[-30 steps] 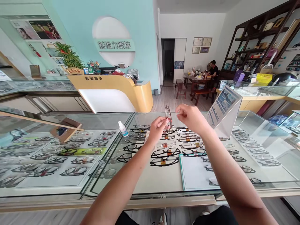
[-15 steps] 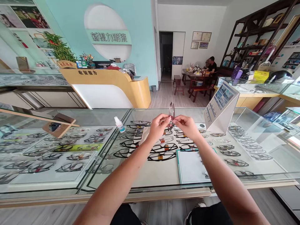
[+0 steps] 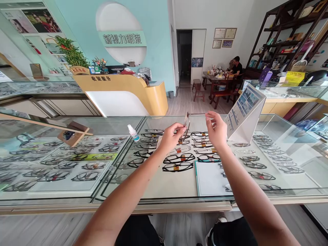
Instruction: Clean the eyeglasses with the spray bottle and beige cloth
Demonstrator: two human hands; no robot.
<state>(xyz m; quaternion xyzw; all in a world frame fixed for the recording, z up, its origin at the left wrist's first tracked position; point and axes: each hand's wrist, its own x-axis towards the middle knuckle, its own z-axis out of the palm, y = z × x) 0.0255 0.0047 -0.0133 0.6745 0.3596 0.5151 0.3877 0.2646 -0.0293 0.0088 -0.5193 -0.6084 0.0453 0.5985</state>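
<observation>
A pair of eyeglasses (image 3: 189, 123) is held up over the glass counter, its frame turned on end. My left hand (image 3: 173, 136) is closed on the frame, thumb and fingers pinching near the lenses. From the upper end of the frame, one thin temple arm stretches out to the right. At the far end of that arm is my right hand (image 3: 217, 131), its fingertips bent around the tip; the exact grip is partly hidden. Underneath the glass, several dark-framed display glasses (image 3: 179, 158) lie in rows. A pale cloth (image 3: 159, 141) is partly covered by my left hand.
A small white spray bottle (image 3: 133, 133) stands left of my hands on the glass counter (image 3: 169, 194). A folded display card (image 3: 244, 112) stands to the right. Farther left is a wooden stand (image 3: 74, 135). A person (image 3: 236, 66) sits at a table in the back.
My right hand has moved right, away from my left hand, and one temple arm of the eyeglasses now reaches out sideways. My left hand stays on the frame. The view has shifted slightly.
</observation>
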